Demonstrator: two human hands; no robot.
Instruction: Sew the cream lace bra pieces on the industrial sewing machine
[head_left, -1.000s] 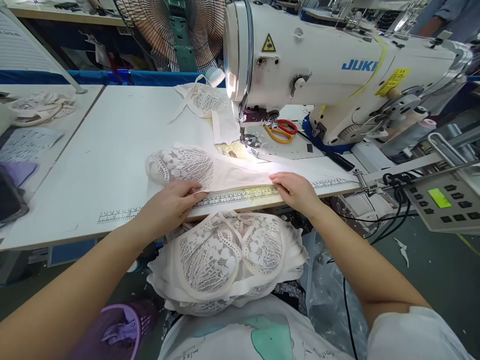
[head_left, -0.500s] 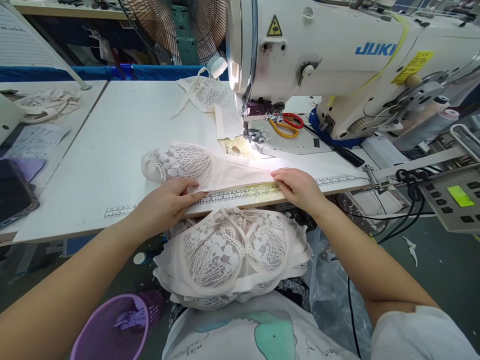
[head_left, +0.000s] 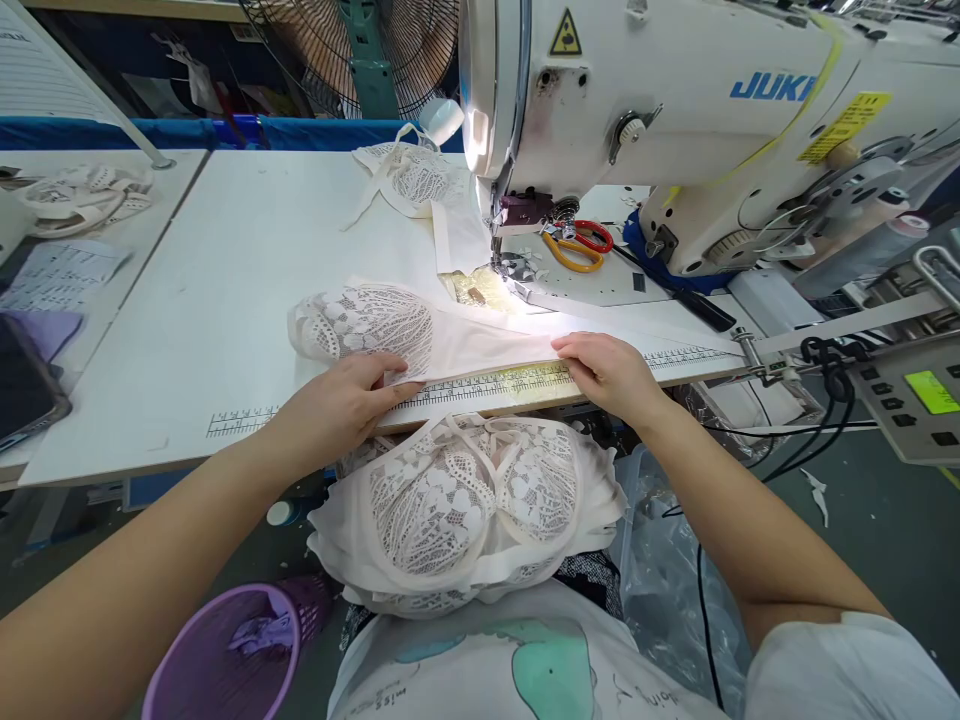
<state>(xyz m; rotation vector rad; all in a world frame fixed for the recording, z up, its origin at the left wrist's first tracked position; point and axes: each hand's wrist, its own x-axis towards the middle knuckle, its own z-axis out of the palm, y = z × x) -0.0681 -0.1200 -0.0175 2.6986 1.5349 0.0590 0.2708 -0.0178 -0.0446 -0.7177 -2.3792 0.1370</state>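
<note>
Lace bra | lies between grips on table | left hand pinches lower edge of cup | right hand pinches tapered end of wing | both palms down

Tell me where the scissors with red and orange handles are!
In the head view, the red-and-orange-handled scissors lie right of centre, beneath the arm of the white sewing machine, left of the long black tool.
</note>
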